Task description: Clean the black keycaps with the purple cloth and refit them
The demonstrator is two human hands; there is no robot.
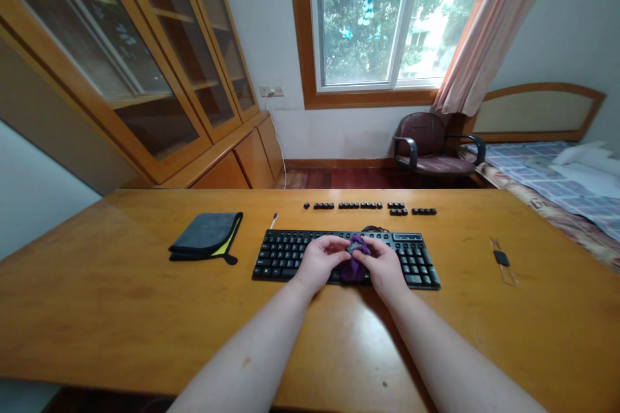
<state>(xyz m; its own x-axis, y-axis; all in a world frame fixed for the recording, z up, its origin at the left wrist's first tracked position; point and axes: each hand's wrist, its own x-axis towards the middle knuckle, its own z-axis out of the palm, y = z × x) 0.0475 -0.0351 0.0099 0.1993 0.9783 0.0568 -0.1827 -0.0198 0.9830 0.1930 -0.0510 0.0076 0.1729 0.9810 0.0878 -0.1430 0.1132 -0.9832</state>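
A purple cloth (pixel 353 271) is bunched between my two hands above a black keyboard (pixel 281 255). My left hand (pixel 320 259) pinches the cloth from the left, thumb and fingers closed on it. From the other side my right hand (pixel 385 263) grips it too, its thumb pressed toward the cloth's top. Something small and dark, perhaps a keycap, shows in the folds at the top; I cannot make it out well. The cloth and hands hide the keyboard's middle. Removed keycaps (pixel 349 205) lie in rows behind the keyboard.
A folded grey cloth with yellow lining (pixel 206 235) lies left on the wooden desk (pixel 169 322). A small brush (pixel 274 219) rests behind the keyboard's left corner. To the right is a wire keycap puller (pixel 502 259). Beyond the desk stand a chair (pixel 426 142) and a bed (pixel 557 171).
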